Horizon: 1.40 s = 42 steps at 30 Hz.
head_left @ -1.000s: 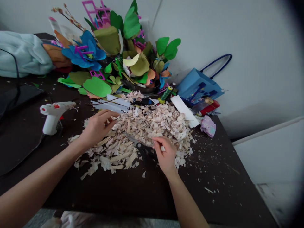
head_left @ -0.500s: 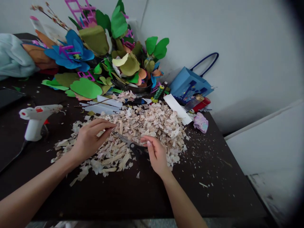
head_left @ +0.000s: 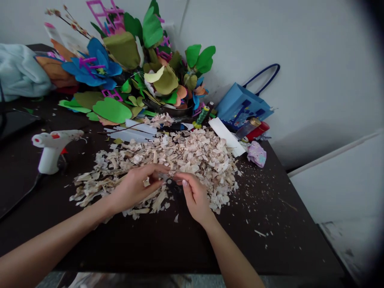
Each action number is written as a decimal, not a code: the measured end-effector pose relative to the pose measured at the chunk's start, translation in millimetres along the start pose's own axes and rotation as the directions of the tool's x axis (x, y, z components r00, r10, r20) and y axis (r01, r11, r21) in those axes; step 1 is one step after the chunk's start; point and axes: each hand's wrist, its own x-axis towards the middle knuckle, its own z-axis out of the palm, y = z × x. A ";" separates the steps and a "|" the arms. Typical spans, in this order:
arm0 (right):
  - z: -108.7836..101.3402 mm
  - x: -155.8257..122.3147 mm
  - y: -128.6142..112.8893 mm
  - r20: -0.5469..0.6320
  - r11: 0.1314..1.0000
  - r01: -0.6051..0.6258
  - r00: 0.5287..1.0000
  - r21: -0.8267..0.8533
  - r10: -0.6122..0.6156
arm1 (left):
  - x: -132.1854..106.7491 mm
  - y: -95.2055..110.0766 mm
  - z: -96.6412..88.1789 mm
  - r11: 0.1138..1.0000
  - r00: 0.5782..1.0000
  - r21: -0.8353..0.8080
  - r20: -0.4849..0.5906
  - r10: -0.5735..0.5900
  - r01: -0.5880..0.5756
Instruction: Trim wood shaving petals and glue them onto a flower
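Observation:
A wide heap of pale paper shavings [head_left: 186, 154] covers the middle of the dark table [head_left: 270, 224]. My left hand [head_left: 136, 188] and my right hand [head_left: 194, 196] meet over the heap's near edge, fingertips almost touching. Both are closed in a pinch around a small pale scrap [head_left: 168, 176] between them. Black scissors [head_left: 175, 187] lie under the hands, mostly hidden by them.
A white glue gun [head_left: 52, 148] stands at the left. Coloured paper flowers and leaves [head_left: 135, 72] are piled at the back. A blue bag [head_left: 243, 106], a thread spool [head_left: 202, 116], a red tube [head_left: 258, 130] and a white strip [head_left: 226, 136] sit at the back right.
My left hand has slid right from the heap's left side to meet my right hand at the middle. The right hand has barely shifted.

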 end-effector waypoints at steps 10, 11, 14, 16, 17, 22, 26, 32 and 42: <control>4.3 -4.8 -6.0 0.133 0.967 -0.065 0.991 0.246 0.033 | 5.9 -8.3 7.8 0.994 0.989 0.040 0.116 0.095 -0.100; 3.3 -4.7 -4.6 0.125 0.957 -0.090 0.990 0.275 0.058 | 5.9 -11.9 3.8 0.991 0.990 0.072 0.088 0.106 -0.113; -0.4 -3.2 0.8 -0.001 0.950 -0.149 0.988 0.273 0.155 | 4.7 -23.2 -12.6 0.985 0.998 0.169 -0.030 0.046 -0.041; -2.1 -1.8 3.3 -0.084 0.945 -0.178 0.975 0.274 0.208 | 3.4 -29.4 -24.1 0.974 0.988 0.224 -0.153 -0.008 0.043; -2.4 -1.0 3.8 -0.106 0.939 -0.187 0.969 0.288 0.225 | 2.9 -31.6 -29.2 0.969 0.981 0.239 -0.193 -0.017 0.064; -4.2 2.5 1.0 -0.186 0.914 -0.180 0.948 0.363 0.260 | 2.2 -35.6 -45.1 0.938 0.947 0.312 -0.317 -0.047 0.151; -11.0 2.0 3.7 -0.351 0.936 -0.193 0.889 0.294 0.293 | 2.2 -38.5 -50.8 0.901 0.928 0.380 -0.366 -0.063 0.211; -14.0 -4.0 9.3 -0.310 0.961 -0.253 0.910 0.110 0.275 | 2.1 -42.1 -53.0 0.853 0.913 0.462 -0.406 -0.041 0.243; 1.7 -0.5 7.3 0.259 0.941 0.235 0.951 -0.242 -0.171 | 3.8 -39.5 -50.0 0.825 0.903 0.481 -0.423 -0.077 0.296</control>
